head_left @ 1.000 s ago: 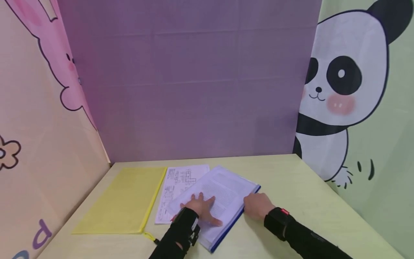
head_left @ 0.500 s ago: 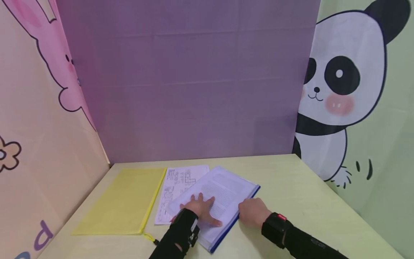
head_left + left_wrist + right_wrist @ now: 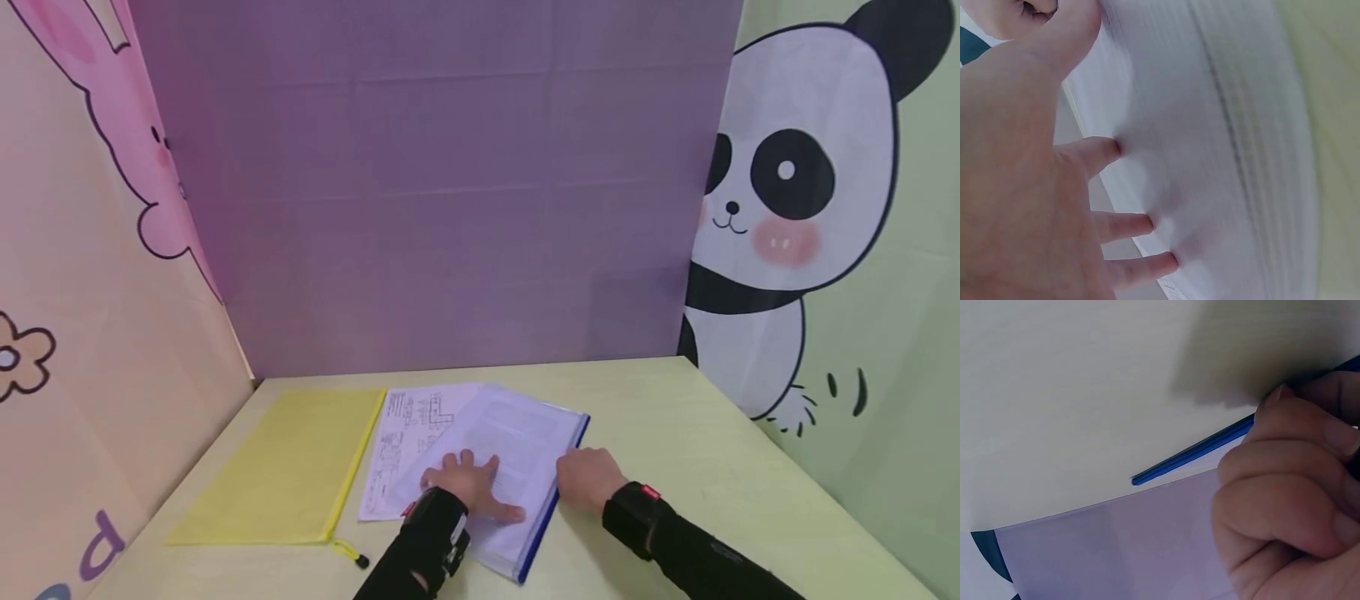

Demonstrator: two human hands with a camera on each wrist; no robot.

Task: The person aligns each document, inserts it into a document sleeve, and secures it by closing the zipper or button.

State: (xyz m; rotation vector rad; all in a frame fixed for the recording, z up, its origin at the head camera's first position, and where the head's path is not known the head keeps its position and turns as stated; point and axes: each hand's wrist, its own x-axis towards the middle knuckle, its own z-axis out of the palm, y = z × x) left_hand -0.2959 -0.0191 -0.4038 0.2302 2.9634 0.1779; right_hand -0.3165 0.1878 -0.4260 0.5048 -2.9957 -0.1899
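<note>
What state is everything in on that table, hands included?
Left hand: fingers spread, pressing on the printed document.
Right hand: fingers curled, gripping the blue spine bar.
Printed document: lying at a slant, partly over the loose sheet.
Blue spine bar: along the document's right edge.
Loose sheet: flat, print up, partly covered.
Yellow folder: flat; whether it is fastened, I can't tell.

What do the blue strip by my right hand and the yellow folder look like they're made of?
Blue strip: likely rigid plastic with a low sheen, given its straight edge and smooth faces. Yellow folder: probably thin plastic, matte, since it lies flat without glare; fabric mesh is possible.
</note>
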